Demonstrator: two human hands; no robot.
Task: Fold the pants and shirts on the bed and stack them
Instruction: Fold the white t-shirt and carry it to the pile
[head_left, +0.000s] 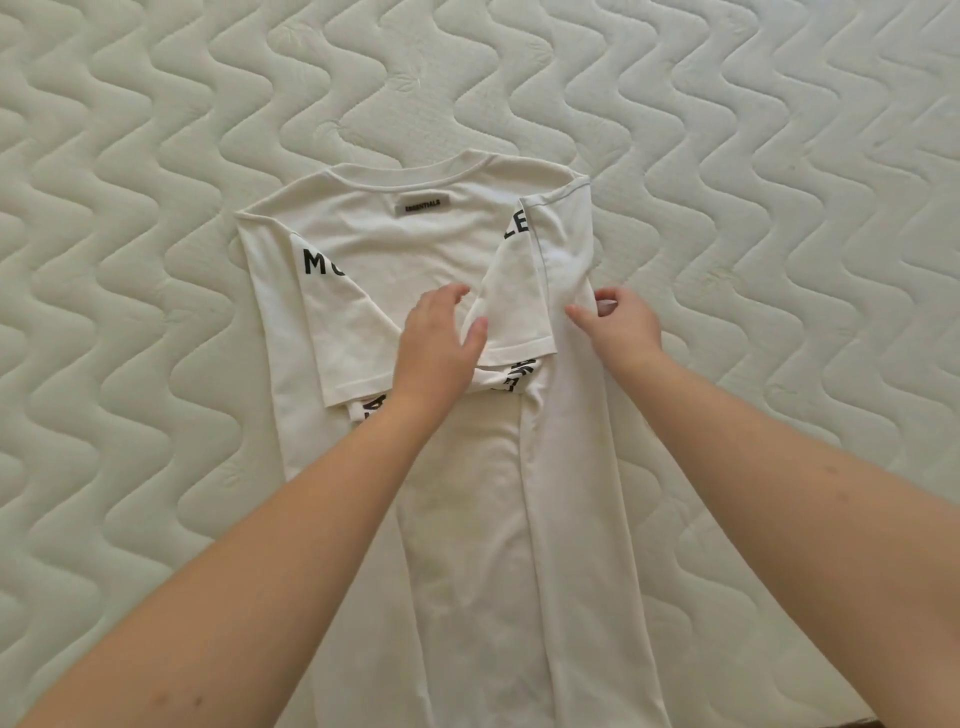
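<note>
- The shirt (415, 244) lies back-up on the bed (156, 156), collar away from the person, hem toward them and running out of view at the bottom edge.
- Its long axis runs straight from the person toward the collar; both sides are turned in, so the body forms a narrow strip.
- The left sleeve (343, 332) is folded in and lies flat; the right sleeve (524, 306) is folded in too, but its edge sits raised near the middle.
- The left hand (441, 343) rests on the middle of the shirt, fingers loosely spread and slightly curled, thumb touching the right sleeve's edge.
- The right hand (618, 322) sits at the shirt's right fold; its fingers are bent and seem to pinch the cloth there, though the contact is hard to make out.
- The step looks to be squaring up the right side fold and sleeve.
- To do it well: press with the left palm so the centre does not slide, and draw the right edge straight so it runs parallel to the left edge.
- Smooth the sleeve flat before folding hem to collar, or the crease near the printed letters will get locked in.
- No pants or stack are in view.
</note>
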